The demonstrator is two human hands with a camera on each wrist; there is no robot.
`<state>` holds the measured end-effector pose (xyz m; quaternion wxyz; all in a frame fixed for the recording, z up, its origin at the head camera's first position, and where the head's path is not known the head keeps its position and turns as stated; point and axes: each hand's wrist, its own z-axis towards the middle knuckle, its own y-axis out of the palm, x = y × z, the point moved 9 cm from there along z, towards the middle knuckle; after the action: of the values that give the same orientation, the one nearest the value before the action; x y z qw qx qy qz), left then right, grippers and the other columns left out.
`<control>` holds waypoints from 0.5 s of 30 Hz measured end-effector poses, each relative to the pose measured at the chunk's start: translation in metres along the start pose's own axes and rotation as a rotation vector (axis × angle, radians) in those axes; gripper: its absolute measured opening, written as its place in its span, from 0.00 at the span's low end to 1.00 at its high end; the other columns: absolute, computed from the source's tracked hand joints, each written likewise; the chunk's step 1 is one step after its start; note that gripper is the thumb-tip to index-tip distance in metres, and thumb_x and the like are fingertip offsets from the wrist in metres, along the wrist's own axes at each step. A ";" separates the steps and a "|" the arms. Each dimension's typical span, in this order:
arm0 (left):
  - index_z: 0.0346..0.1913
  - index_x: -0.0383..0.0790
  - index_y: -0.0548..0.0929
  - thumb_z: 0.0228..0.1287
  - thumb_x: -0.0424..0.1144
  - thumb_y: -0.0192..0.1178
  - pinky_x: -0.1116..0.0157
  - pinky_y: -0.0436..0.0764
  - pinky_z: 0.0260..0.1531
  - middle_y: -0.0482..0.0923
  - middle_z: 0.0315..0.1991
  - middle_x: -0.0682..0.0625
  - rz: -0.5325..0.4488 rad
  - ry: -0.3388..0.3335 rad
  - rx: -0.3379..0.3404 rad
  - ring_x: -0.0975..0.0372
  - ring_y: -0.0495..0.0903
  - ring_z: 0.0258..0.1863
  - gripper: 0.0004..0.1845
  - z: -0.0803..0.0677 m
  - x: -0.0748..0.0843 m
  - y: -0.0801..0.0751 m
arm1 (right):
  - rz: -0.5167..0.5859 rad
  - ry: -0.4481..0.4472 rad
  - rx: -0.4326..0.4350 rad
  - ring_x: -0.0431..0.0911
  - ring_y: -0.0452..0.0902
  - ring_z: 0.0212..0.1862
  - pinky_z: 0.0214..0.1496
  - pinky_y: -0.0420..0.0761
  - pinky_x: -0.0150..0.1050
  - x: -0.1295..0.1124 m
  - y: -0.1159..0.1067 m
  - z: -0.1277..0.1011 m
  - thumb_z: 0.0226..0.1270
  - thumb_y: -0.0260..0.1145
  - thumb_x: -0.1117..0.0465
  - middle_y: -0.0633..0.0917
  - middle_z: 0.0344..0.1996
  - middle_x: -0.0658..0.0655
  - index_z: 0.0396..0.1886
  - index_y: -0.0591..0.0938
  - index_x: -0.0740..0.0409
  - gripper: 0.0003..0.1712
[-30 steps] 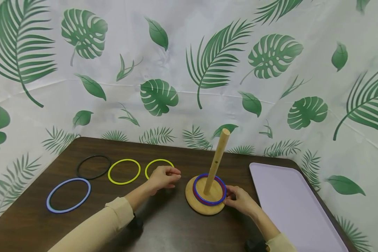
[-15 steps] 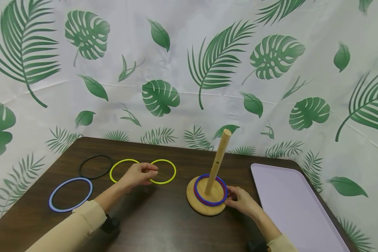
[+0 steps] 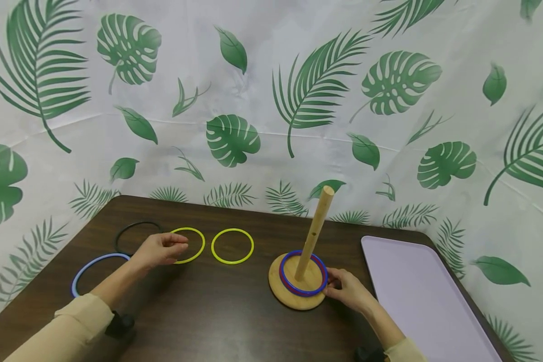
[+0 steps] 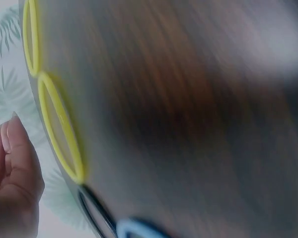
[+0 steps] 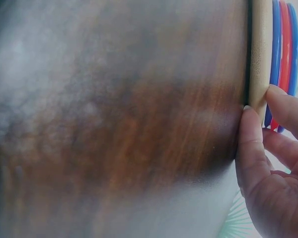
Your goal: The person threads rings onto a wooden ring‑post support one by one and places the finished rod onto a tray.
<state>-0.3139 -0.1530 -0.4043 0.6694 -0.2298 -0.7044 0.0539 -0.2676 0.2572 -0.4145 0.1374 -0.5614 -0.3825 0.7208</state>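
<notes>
My left hand (image 3: 160, 250) hovers with relaxed fingers over the left side of the table, holding nothing. In the head view it overlaps the left yellow ring (image 3: 204, 244) and part of the black ring (image 3: 138, 222). The light blue ring (image 3: 74, 285) lies partly hidden behind my left forearm. On the right, my right hand (image 3: 350, 290) grips the edge of the round base of a wooden peg stand (image 3: 314, 234), thumb and fingertips at its rim. Around the peg, a blue ring (image 5: 276, 49), a red ring (image 5: 286, 44) and another blue ring (image 5: 294, 49) are stacked on the base.
Another yellow ring (image 3: 253, 246) lies flat between the left yellow ring and the stand. A pale purple tray (image 3: 425, 296) sits along the table's right side. Behind the dark wooden table (image 3: 235, 322) hangs a leaf-patterned cloth (image 3: 262, 75).
My left hand has moved left, from beside the right yellow ring, across both yellow rings, to near the black ring. My right hand stays at the base of the stand.
</notes>
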 end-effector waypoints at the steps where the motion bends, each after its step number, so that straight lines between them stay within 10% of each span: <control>1: 0.57 0.22 0.72 0.66 0.41 0.57 0.57 0.82 0.44 0.78 0.48 0.36 0.010 -0.003 0.006 0.52 0.79 0.47 0.25 -0.002 -0.003 -0.005 | 0.000 -0.001 -0.003 0.39 0.76 0.35 0.39 0.79 0.33 0.000 0.000 0.000 0.55 0.69 0.66 0.81 0.36 0.58 0.53 0.74 0.77 0.28; 15: 0.57 0.18 0.68 0.67 0.41 0.57 0.63 0.84 0.38 0.79 0.46 0.37 0.134 -0.038 0.094 0.63 0.80 0.40 0.27 -0.020 -0.037 -0.075 | -0.015 0.034 0.005 0.40 0.75 0.36 0.40 0.77 0.32 0.002 0.000 0.000 0.54 0.69 0.65 0.80 0.34 0.54 0.53 0.75 0.75 0.28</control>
<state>-0.3130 -0.2390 -0.4070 0.6607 -0.2436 -0.6969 0.1358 -0.2680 0.2580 -0.4160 0.1506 -0.5703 -0.3826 0.7111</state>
